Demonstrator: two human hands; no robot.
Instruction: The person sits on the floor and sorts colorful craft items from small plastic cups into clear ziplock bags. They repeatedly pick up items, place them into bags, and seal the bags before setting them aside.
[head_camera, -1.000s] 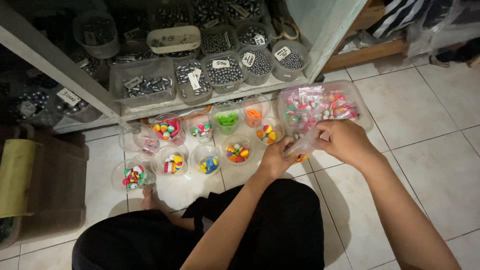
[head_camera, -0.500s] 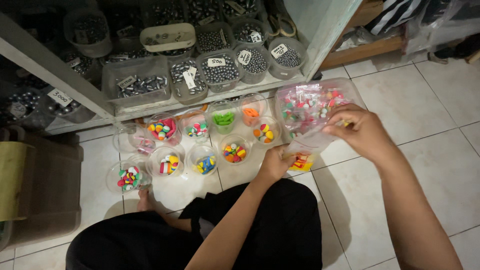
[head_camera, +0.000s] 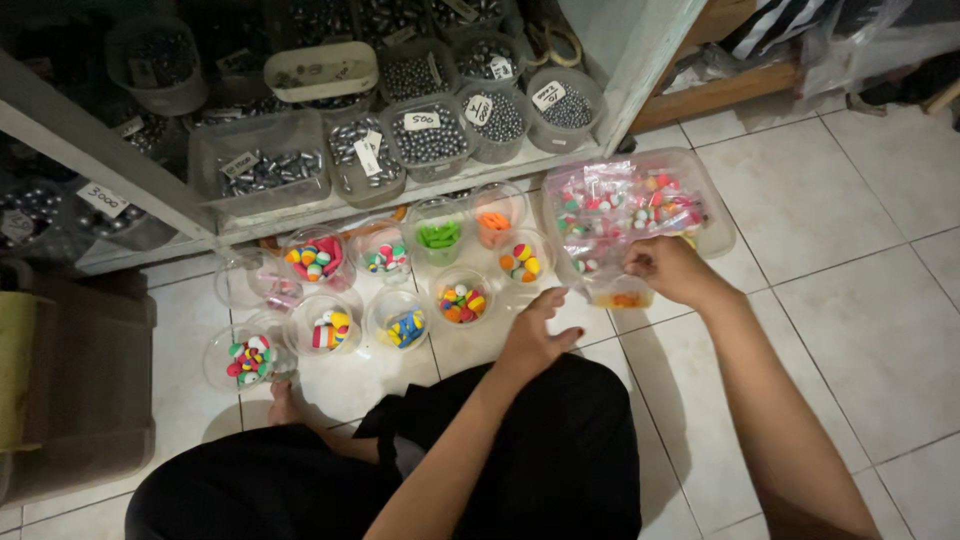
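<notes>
I sit on a white tiled floor before several clear round cups of colourful beads (head_camera: 462, 300). My right hand (head_camera: 670, 270) is pinched on a small clear plastic bag (head_camera: 598, 272) at the front edge of a clear rectangular tub (head_camera: 715, 232), which is full of small bags of colourful pieces. Just below that hand stands a small cup with orange pieces (head_camera: 622, 297). With fingers spread and nothing in it, my left hand (head_camera: 535, 335) hovers over the floor between the bead cups and my knee.
A low shelf (head_camera: 300, 212) behind the cups carries clear tubs of grey metal balls and weights (head_camera: 430, 135) with paper tags. A brown cardboard box (head_camera: 80, 380) stands at the left. My bare foot (head_camera: 283, 405) rests near the cups. Wooden boards (head_camera: 720, 90) lie at the upper right.
Both hands were together at the small bag by the tub. My left hand has let go and dropped back toward my knee; my right hand stays at the tub's front edge.
</notes>
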